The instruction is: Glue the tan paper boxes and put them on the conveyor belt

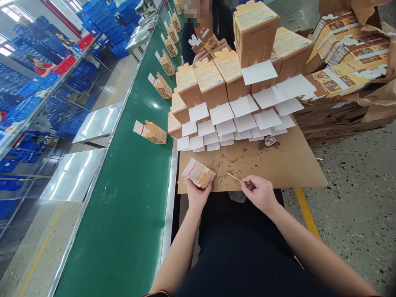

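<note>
My left hand [198,194] grips a small brown carton [200,175] from below, its white flap with a red strip standing out to the upper left. In my right hand [258,190] a thin cotton swab [234,177] is pinched, its tip pointing left toward the carton but apart from it. Both hands are at the near edge of a brown cardboard sheet [287,165] marked with dark wet spots. A small clear dish [270,141] sits farther back on that sheet, below the stacked cartons.
Stacked brown cartons [213,84] with white flaps hanging out line the back of the sheet. Left of it runs a green conveyor belt [123,198] carrying a row of cartons [154,133]. A co-worker [213,29] sits behind the stack. Bundled flat cartons [346,53] lie at right.
</note>
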`<state>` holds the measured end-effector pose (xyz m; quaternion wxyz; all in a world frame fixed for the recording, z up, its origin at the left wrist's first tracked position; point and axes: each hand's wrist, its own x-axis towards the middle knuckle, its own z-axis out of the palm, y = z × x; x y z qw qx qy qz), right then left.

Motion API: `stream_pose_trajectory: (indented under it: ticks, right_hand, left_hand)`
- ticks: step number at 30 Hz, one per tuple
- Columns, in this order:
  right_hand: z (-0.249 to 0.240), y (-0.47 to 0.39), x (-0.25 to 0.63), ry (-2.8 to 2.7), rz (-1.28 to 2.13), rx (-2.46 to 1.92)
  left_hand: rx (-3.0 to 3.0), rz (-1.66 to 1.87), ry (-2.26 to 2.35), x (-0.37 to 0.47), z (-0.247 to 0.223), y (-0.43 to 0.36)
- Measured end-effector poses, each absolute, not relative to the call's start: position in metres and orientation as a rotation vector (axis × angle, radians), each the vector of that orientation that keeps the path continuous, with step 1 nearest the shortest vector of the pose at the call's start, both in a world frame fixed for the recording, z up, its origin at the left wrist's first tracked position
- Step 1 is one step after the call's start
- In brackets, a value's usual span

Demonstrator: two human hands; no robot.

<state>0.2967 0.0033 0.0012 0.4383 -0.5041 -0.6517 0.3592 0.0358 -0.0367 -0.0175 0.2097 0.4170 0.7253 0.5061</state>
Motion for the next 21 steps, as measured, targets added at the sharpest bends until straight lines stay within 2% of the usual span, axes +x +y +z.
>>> stream_pose_trajectory:
  ticks: [7,13,17,21]
  right_hand:
    - [0.009,0.009,0.297,-1.59,0.915,-1.224]
    - [0.015,0.015,0.313,-1.556,0.805,-1.258]
    - [0.017,0.026,0.317,-1.552,0.807,-1.28]
    - [0.019,0.032,0.326,-1.543,0.821,-1.317]
  left_hand:
    - [1.032,1.479,1.907,0.024,-0.007,-0.03]
    - [0.863,1.87,2.14,-0.084,0.024,-0.046]
    - [0.695,1.71,2.319,-0.135,0.028,-0.053]
    - [0.567,1.708,2.472,-0.121,0.021,-0.067]
